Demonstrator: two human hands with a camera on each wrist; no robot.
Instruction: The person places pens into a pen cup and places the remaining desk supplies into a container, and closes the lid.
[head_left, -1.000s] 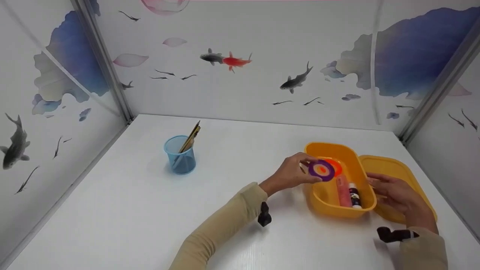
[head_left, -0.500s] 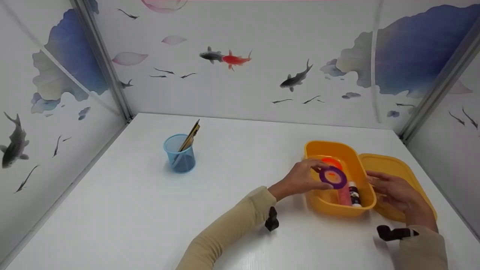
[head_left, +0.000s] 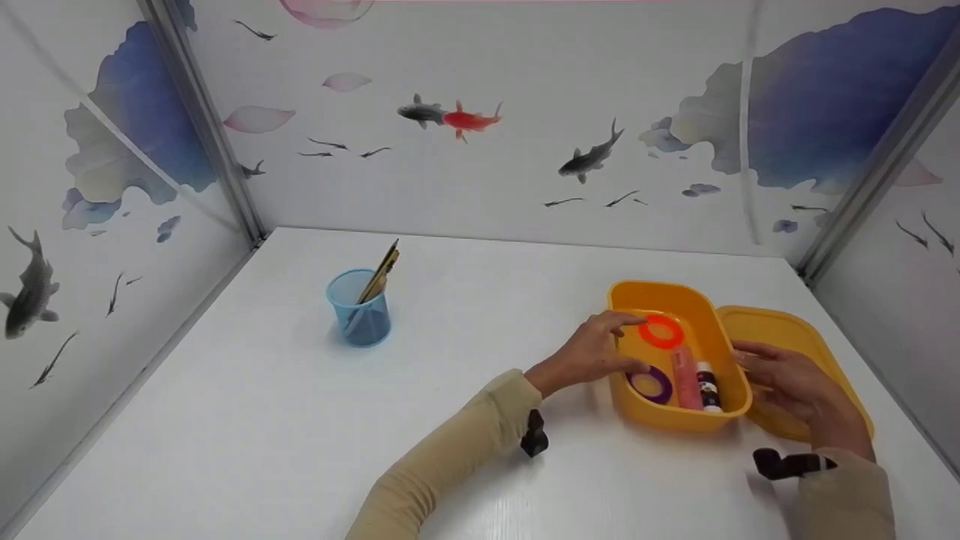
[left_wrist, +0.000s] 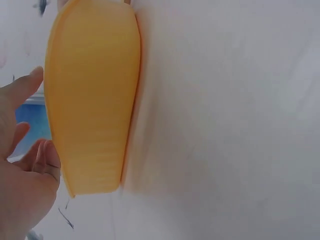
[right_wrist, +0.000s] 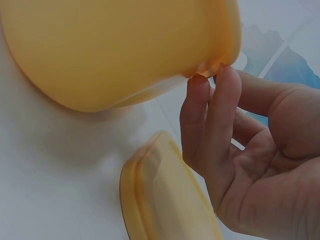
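A yellow plastic box [head_left: 679, 421] stands without its lid on the white table. My left hand [head_left: 581, 352] is over its left side, thumb and forefinger apart with nothing between them. Just below the thumb, a purple ring-shaped tape roll [head_left: 663, 390] lies in the box. An orange-red ring [head_left: 681, 331], a pink tube-like item [head_left: 685, 381] and a small black-and-white bottle or glue stick [head_left: 708, 388] lie in it too. My right hand [head_left: 795, 386] holds the box's right rim, its fingertips [right_wrist: 227, 75] meeting there in the right wrist view.
The yellow lid [head_left: 780, 330] lies flat to the right of the box, partly under my right hand. A blue cup [head_left: 361, 319] with pencils stands at the left. White panels [head_left: 487, 180] printed with fish surround the table's back and sides.
My left hand moved right and toward me with the purple tape roll, then let it go in the box and drew back slightly left. The right hand stays put.
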